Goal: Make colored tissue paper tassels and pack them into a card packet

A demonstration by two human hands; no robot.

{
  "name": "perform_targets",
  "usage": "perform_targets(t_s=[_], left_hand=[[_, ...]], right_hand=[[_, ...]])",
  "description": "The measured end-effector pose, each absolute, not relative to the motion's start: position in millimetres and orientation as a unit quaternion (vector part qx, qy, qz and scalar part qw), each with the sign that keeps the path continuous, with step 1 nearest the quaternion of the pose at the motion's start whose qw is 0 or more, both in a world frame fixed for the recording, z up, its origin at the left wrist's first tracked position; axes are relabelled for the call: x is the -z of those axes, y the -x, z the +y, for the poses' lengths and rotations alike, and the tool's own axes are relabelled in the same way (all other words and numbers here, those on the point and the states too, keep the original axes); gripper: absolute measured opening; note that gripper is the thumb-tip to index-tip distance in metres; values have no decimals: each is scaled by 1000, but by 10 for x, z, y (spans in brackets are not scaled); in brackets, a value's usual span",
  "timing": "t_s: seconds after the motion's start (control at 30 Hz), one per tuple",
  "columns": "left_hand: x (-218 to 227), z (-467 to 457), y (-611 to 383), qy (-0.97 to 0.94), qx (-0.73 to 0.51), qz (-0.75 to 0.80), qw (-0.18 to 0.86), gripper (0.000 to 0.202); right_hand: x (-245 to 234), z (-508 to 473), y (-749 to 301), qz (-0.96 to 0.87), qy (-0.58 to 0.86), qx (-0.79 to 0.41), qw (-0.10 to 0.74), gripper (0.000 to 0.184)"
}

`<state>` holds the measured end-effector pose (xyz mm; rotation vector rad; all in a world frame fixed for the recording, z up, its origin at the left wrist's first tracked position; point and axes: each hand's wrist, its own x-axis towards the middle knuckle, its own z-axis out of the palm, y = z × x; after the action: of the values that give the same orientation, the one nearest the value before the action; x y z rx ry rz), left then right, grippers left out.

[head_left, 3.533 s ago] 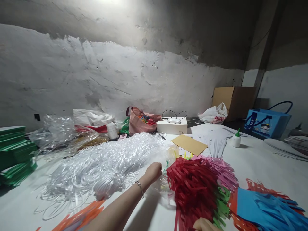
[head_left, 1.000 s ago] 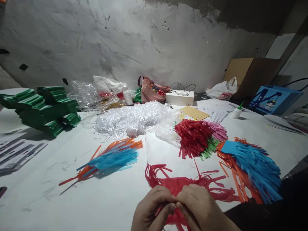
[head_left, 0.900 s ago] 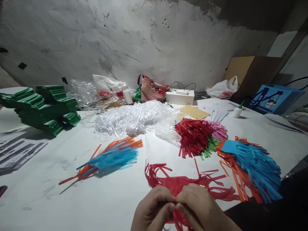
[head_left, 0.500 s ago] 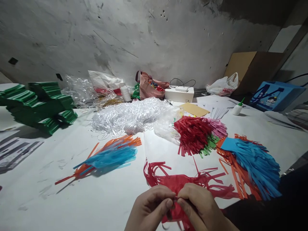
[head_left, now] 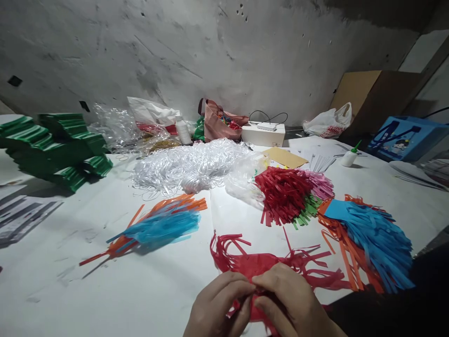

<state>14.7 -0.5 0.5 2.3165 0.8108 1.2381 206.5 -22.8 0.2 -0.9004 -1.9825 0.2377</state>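
left hand (head_left: pixel 219 306) and right hand (head_left: pixel 289 304) together at near table edge, fingertips pinched on red fringed paper (head_left: pixel 266 264) lying on white table (head_left: pixel 70 281). beyond: orange-blue tassel (head_left: pixel 157 227), red fringe pile (head_left: pixel 282 194), white string heap (head_left: pixel 185 166). far white plastic bag (head_left: pixel 328 122): red print, unreadable.

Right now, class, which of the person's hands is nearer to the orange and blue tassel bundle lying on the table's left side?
Left. The left hand sits right of and nearer the camera than the orange and blue tassel bundle; the right hand lies farther right, both pinching the red fringed paper.
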Motion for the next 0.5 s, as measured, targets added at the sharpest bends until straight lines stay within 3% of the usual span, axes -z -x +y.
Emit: perform_targets(t_s=[0.23,0.5], left_hand=[[146,-44,-103,-828,-479,277,92,41],[79,-87,60,-792,-495,338,115,34]], right_hand=[[-7,-174,-1947,-800,355,-66,479,15],[16,-171,-1891,-815,375,-34,440,12]])
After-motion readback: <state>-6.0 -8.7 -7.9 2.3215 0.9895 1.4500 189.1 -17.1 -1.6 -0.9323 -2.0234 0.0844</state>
